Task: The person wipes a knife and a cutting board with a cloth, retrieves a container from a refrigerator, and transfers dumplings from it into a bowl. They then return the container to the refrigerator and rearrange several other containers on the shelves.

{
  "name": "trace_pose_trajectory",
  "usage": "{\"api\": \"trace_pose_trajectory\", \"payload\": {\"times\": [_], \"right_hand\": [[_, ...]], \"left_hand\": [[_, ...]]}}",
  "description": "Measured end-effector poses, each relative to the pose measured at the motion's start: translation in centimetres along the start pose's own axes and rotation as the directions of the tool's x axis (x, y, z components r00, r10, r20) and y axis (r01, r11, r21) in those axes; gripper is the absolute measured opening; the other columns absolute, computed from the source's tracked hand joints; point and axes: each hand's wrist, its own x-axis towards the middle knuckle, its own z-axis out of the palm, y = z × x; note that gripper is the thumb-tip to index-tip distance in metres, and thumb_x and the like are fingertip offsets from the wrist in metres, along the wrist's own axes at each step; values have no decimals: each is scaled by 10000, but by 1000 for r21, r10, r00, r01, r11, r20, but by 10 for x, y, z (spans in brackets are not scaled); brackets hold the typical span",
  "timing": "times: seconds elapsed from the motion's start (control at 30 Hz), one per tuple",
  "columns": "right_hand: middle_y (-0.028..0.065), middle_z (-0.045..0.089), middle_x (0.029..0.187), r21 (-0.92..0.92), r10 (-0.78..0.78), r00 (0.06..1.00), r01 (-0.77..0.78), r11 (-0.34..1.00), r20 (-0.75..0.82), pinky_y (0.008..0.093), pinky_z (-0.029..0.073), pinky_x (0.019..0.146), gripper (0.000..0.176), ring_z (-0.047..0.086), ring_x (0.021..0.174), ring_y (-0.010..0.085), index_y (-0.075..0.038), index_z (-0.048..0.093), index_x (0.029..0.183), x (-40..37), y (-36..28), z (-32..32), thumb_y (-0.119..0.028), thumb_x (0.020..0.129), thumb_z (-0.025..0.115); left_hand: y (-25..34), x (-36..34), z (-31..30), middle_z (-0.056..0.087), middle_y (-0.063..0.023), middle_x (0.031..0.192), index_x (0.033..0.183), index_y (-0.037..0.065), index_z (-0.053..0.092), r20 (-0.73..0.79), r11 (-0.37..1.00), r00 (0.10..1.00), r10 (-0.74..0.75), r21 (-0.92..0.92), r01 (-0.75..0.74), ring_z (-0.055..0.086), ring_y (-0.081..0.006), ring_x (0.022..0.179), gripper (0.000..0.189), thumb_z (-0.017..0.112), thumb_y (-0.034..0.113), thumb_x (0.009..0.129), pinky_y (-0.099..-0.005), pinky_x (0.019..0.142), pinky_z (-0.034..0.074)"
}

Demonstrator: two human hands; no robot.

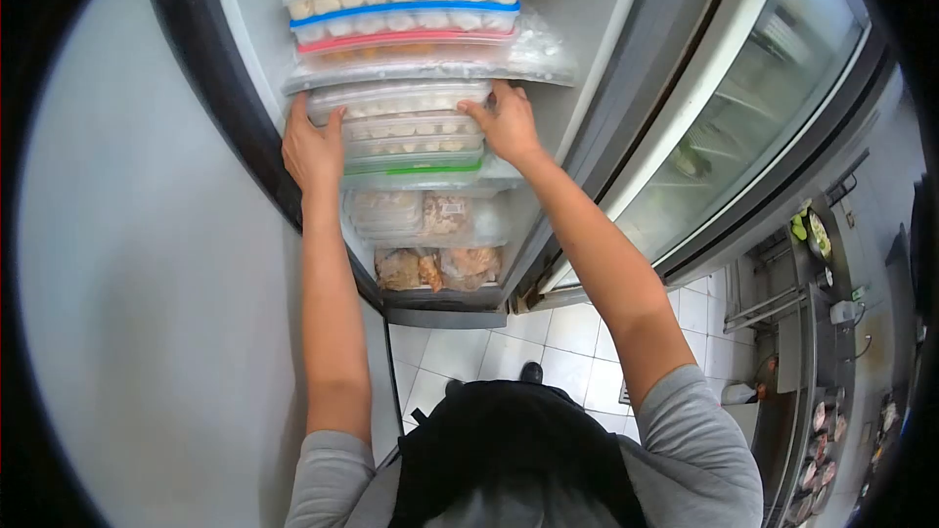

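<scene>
Inside an upright fridge, my left hand grips the left end of the top clear container on the second shelf, thumb at its front. At the right end of that same container, my right hand holds on with thumb in front and fingers behind the edge. Beneath it are stacked more clear containers with pale round pieces inside, and one with a green rim. The shelf above bears a stack with a blue-rimmed container and a red-rimmed one.
Lower shelves hold clear tubs and bagged food. An open glass door stands at the right, a grey panel at the left. A metal counter with dishes lies far right, above a tiled floor.
</scene>
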Motion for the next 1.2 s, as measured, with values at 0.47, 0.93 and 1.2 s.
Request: {"api": "trace_pose_trajectory", "payload": {"times": [0.47,0.93,1.2], "right_hand": [[113,630,1053,658,527,630,-735,166,571,343,561,791,276,629,940,204,37,561,1159,-91,36,11,-117,938,621],[39,605,1035,670,522,639,-724,162,564,307,523,801,312,570,924,160,-30,599,1241,-75,38,15,-120,942,602],[86,586,1189,556,472,673,-738,383,569,319,509,852,466,557,1054,198,-39,533,1376,-73,37,3,-146,931,621]], "left_hand": [[-88,-110,23,577,-200,1175,1274,-51,499,500,107,687,-527,-764,637,613,-342,1097,422,633,187,951,-456,880,569],[-84,-61,36,508,-174,1402,1471,-21,373,337,626,785,-520,-475,618,520,-271,1236,639,614,295,971,-367,1026,416],[-92,-47,46,581,-208,1334,1369,-15,497,325,811,880,-346,-368,454,553,-316,1219,516,616,289,969,-379,1010,417]]}}
